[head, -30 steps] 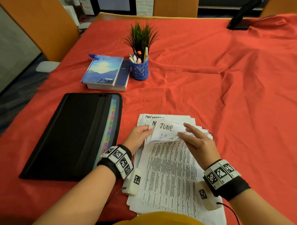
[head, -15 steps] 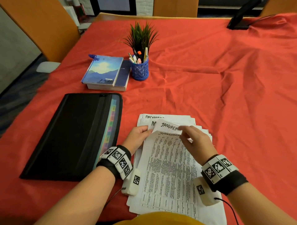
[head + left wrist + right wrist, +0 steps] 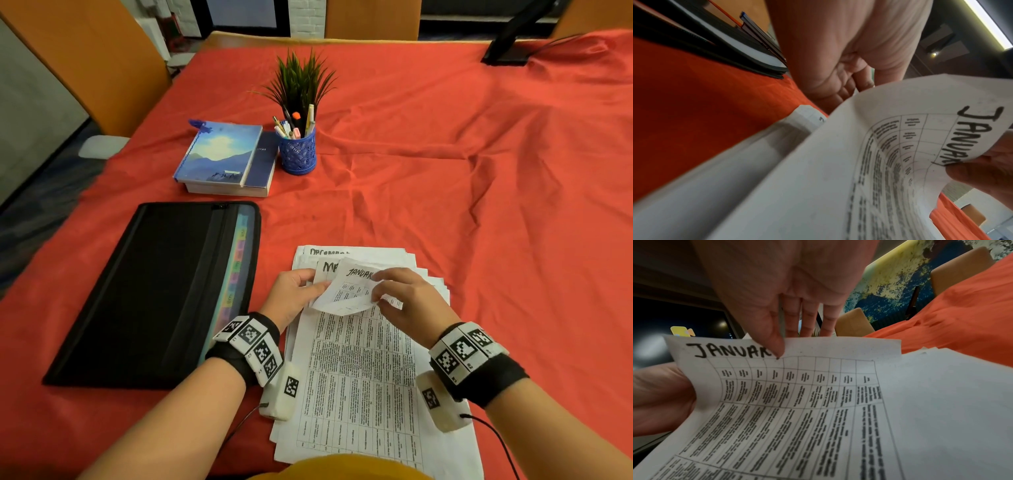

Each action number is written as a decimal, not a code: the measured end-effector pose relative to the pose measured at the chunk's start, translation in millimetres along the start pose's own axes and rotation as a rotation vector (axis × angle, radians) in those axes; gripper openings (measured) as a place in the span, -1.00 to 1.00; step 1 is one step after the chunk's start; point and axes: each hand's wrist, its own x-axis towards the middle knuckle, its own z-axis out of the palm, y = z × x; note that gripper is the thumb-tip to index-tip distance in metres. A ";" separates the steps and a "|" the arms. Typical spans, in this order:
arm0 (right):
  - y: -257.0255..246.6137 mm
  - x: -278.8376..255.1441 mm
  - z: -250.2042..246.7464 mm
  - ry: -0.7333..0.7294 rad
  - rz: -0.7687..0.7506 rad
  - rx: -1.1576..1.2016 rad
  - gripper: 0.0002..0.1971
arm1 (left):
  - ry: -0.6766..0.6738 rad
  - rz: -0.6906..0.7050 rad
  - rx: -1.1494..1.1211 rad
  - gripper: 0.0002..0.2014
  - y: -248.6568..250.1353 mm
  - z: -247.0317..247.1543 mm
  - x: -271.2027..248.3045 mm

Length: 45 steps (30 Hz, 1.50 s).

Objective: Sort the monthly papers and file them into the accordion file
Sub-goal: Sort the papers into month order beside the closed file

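A stack of printed monthly papers [image 3: 359, 377] lies on the red cloth in front of me. My right hand [image 3: 376, 291] pinches the top edge of the sheet marked JANUARY [image 3: 349, 291] and curls it up toward me. In the right wrist view the thumb sits on the sheet [image 3: 787, 394] and the fingers [image 3: 807, 324] are behind it. My left hand [image 3: 308, 284] grips the left edge of the lifted sheets. The black accordion file [image 3: 154, 291] lies flat to the left of the stack, its coloured tabs [image 3: 239, 267] along the right side.
Behind the file lie two stacked books [image 3: 222, 157], with a blue pen cup [image 3: 297, 154] and a small plant [image 3: 301, 78] beside them. A black stand [image 3: 510, 44] is at the far right. Orange chairs [image 3: 85, 68] line the table's left and far sides.
One second ago the JUNE sheet was raised. It has been passed to the left hand, and my right hand now lifts the JANUARY sheet higher and curls it back.
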 end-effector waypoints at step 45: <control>-6.9 5.0 4.5 0.019 -0.077 -0.016 -0.75 | -0.086 -0.063 0.002 -0.72 10.6 -0.3 0.7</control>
